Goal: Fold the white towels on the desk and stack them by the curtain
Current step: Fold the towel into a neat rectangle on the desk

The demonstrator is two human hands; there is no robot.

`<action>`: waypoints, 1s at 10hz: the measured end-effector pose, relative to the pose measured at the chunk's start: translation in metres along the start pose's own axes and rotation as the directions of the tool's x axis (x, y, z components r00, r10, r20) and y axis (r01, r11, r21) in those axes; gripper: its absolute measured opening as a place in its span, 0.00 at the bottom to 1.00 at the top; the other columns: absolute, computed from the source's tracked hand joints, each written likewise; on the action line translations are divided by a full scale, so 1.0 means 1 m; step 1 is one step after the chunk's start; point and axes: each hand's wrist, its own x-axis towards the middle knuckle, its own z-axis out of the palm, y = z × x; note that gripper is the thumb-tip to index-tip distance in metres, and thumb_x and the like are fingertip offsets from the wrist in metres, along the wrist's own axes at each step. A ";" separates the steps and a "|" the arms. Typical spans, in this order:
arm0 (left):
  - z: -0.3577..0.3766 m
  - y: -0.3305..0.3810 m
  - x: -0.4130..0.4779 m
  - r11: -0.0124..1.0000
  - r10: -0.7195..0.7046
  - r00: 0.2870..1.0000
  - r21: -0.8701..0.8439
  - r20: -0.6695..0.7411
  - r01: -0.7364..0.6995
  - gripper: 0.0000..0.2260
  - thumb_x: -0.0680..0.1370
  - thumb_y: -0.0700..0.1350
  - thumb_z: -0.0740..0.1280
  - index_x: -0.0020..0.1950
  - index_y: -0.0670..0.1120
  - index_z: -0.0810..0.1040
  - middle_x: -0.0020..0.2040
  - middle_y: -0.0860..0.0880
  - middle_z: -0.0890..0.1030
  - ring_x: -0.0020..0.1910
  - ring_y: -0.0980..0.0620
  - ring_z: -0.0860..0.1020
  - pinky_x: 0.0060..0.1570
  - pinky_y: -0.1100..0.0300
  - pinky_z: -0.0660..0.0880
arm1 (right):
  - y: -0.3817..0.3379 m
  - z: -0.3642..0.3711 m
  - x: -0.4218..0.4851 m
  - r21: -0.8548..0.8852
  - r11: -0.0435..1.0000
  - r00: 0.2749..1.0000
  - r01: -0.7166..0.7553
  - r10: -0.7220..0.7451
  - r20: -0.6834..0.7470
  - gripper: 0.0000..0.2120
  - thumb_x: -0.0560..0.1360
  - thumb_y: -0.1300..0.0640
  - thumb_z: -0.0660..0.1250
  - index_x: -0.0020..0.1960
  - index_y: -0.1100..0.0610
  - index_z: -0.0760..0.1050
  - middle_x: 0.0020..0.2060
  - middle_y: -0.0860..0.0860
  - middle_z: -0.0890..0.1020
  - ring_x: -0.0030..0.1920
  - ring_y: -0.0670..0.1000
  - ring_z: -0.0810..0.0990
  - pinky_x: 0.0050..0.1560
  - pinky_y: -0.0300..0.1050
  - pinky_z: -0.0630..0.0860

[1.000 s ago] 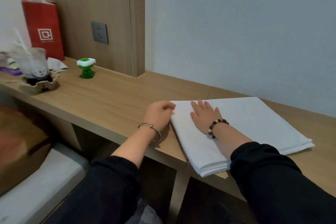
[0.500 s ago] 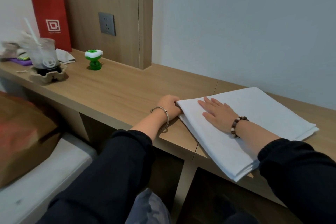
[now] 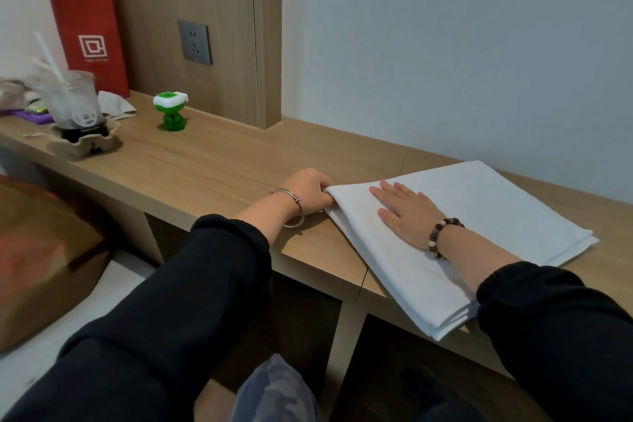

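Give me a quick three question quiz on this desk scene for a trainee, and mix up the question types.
1. True or false: the right hand lies flat on the folded towel.
2. What does the left hand pinch? A the towel's corner, B the cup, C the socket.
3. What colour is the paper bag at the far end of the desk?
Key: 1 true; 2 A; 3 red.
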 end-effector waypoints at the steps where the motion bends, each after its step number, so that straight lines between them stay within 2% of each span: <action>1: 0.003 0.001 0.000 0.995 0.072 0.997 0.075 -0.032 -0.070 0.15 0.72 0.39 0.64 0.26 0.48 0.66 0.27 0.50 0.69 0.31 0.49 0.67 0.28 0.59 0.59 | 0.001 0.000 0.001 0.014 1.000 1.000 0.004 -0.004 -0.005 0.24 0.82 0.45 0.44 0.77 0.42 0.46 0.78 0.44 0.47 0.77 0.48 0.45 0.74 0.54 0.44; 2: -0.003 -0.004 0.001 0.961 0.155 0.988 0.228 0.012 -0.154 0.16 0.74 0.41 0.63 0.28 0.49 0.64 0.30 0.49 0.70 0.33 0.47 0.68 0.32 0.57 0.61 | 0.003 0.001 0.001 0.038 0.999 1.000 0.013 -0.013 -0.008 0.24 0.82 0.45 0.45 0.77 0.42 0.47 0.77 0.44 0.47 0.77 0.47 0.45 0.74 0.54 0.44; 3: -0.004 -0.008 0.002 0.950 0.162 0.987 0.268 0.023 -0.162 0.14 0.74 0.42 0.62 0.29 0.48 0.66 0.30 0.51 0.71 0.34 0.47 0.69 0.32 0.57 0.62 | 0.003 0.000 0.001 0.048 0.999 1.000 0.013 -0.013 -0.009 0.24 0.82 0.45 0.46 0.77 0.41 0.47 0.77 0.43 0.47 0.77 0.47 0.45 0.74 0.53 0.44; 4: -0.002 -0.009 0.003 0.993 0.068 0.997 0.099 0.035 -0.071 0.11 0.74 0.42 0.62 0.33 0.42 0.74 0.31 0.46 0.76 0.32 0.49 0.69 0.33 0.57 0.64 | 0.002 0.001 0.001 0.031 0.999 1.000 0.008 -0.008 -0.008 0.24 0.82 0.45 0.45 0.77 0.42 0.46 0.77 0.43 0.47 0.77 0.47 0.45 0.74 0.53 0.44; 5: -0.002 -0.003 0.006 0.995 0.033 0.999 0.095 0.039 -0.037 0.13 0.74 0.45 0.62 0.29 0.46 0.69 0.28 0.50 0.72 0.31 0.50 0.68 0.30 0.58 0.62 | 0.000 0.001 0.001 0.028 1.000 1.000 0.002 -0.002 -0.009 0.24 0.82 0.45 0.45 0.77 0.42 0.46 0.77 0.43 0.47 0.77 0.47 0.45 0.74 0.53 0.45; 6: 0.005 0.012 0.010 0.956 0.054 0.996 0.284 0.067 -0.071 0.14 0.77 0.46 0.60 0.31 0.48 0.65 0.36 0.49 0.75 0.36 0.47 0.70 0.32 0.57 0.63 | -0.001 0.000 0.001 0.026 1.000 1.000 0.001 -0.001 -0.010 0.24 0.82 0.45 0.45 0.77 0.42 0.47 0.77 0.44 0.47 0.77 0.47 0.45 0.74 0.53 0.45; 7: 0.009 0.019 0.016 0.933 0.091 0.993 0.344 0.073 -0.111 0.12 0.76 0.43 0.59 0.32 0.47 0.65 0.41 0.45 0.79 0.38 0.46 0.72 0.36 0.58 0.65 | -0.001 0.000 0.000 0.024 1.000 1.000 -0.005 0.006 -0.009 0.24 0.82 0.45 0.45 0.77 0.42 0.47 0.78 0.44 0.47 0.77 0.47 0.45 0.74 0.53 0.45; 8: 0.007 0.018 0.018 0.934 0.097 0.993 0.338 0.070 -0.115 0.15 0.75 0.41 0.60 0.29 0.48 0.64 0.36 0.45 0.77 0.38 0.44 0.73 0.35 0.58 0.64 | 0.000 -0.001 0.000 0.037 0.999 1.000 -0.003 0.004 -0.009 0.25 0.81 0.45 0.46 0.77 0.42 0.47 0.77 0.44 0.48 0.77 0.47 0.45 0.74 0.53 0.45; 9: 0.001 0.017 0.017 0.939 0.088 0.991 0.325 0.097 -0.115 0.14 0.74 0.40 0.61 0.28 0.48 0.66 0.32 0.47 0.73 0.36 0.45 0.70 0.34 0.58 0.63 | 0.001 -0.001 0.000 0.066 0.998 1.000 0.001 -0.001 -0.013 0.25 0.81 0.45 0.46 0.77 0.42 0.48 0.77 0.43 0.48 0.77 0.46 0.45 0.74 0.52 0.44; 10: -0.004 0.015 0.018 0.909 0.148 0.981 0.374 0.127 -0.185 0.07 0.74 0.40 0.61 0.38 0.44 0.76 0.40 0.43 0.80 0.40 0.43 0.75 0.37 0.55 0.68 | 0.001 -0.002 -0.001 0.081 0.997 1.000 0.004 -0.002 -0.017 0.24 0.82 0.45 0.46 0.77 0.42 0.48 0.77 0.44 0.48 0.77 0.46 0.45 0.74 0.52 0.44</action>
